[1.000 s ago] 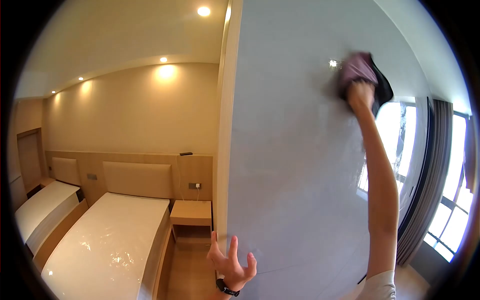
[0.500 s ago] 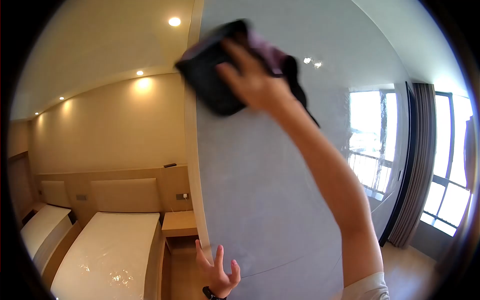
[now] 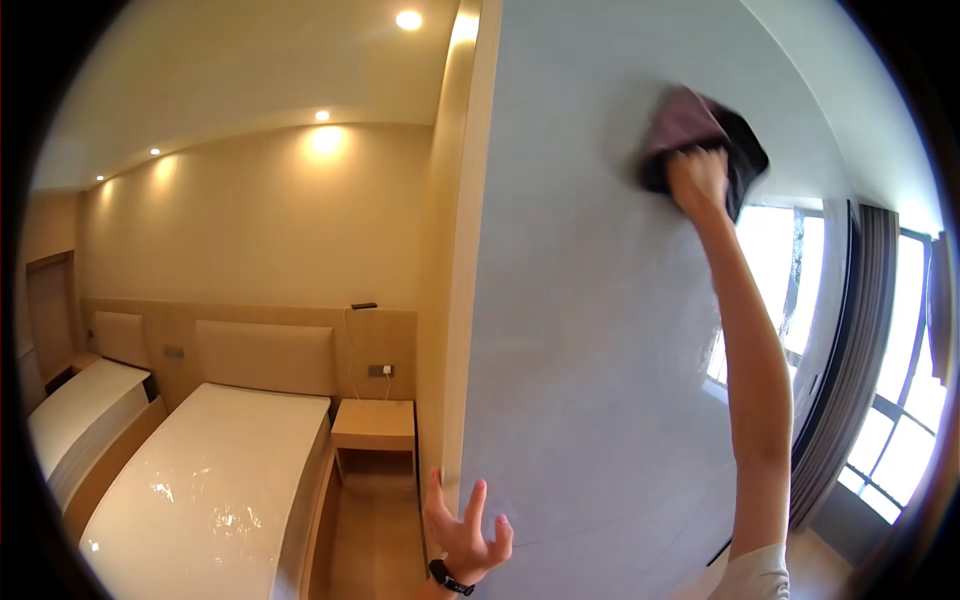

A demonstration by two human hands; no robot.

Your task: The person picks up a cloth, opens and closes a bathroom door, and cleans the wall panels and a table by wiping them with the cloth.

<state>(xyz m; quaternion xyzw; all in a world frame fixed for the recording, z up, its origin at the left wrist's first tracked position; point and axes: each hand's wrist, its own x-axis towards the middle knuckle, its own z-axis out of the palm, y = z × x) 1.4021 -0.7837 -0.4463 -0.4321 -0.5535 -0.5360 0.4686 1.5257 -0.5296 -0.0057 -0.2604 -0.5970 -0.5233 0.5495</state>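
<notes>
My right hand (image 3: 698, 182), arm stretched high, presses a dark cloth (image 3: 738, 150) with a mauve-pink side against the glossy grey panel (image 3: 590, 370). Its fingers are bent into the cloth, and both are slightly blurred. Low in the view, my left hand (image 3: 468, 535) has its fingers spread and holds nothing. It is by the panel's pale wooden edge (image 3: 470, 300); whether the fingertips touch it I cannot tell. A black band (image 3: 450, 578) is around the left wrist.
Beyond the edge on the left are a bed with a plastic-covered mattress (image 3: 200, 480), a second bed (image 3: 85, 410) and a wooden nightstand (image 3: 372, 425). A curtain (image 3: 850, 370) and bright window (image 3: 890, 400) are at the right. The panel mirrors window light.
My right hand has swept the cloth rightward across the panel, away from the wooden edge. The view has shifted somewhat left. My left hand stays spread near the edge.
</notes>
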